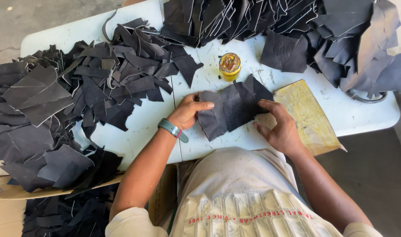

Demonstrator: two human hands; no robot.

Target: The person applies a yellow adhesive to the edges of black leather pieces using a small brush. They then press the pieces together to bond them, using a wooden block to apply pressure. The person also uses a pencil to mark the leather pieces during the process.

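Note:
A few overlapping black leather pieces (pixel 233 107) lie flat on the white table (pixel 196 140) right in front of me. My left hand (pixel 189 110) presses its thumb and fingers on their left edge; a teal wristband sits on that wrist. My right hand (pixel 279 127) rests its fingers on the pieces' right edge, over a worn yellow-brown board (pixel 312 116). A small yellow tin (pixel 229 66) with a glue-smeared top stands just behind the pieces.
Large heaps of black leather offcuts (pixel 77 96) cover the table's left side, and stacked cut pieces (pixel 270 22) fill the back and right. More offcuts lie on cardboard (pixel 38 193) at lower left. Grey floor shows at the right.

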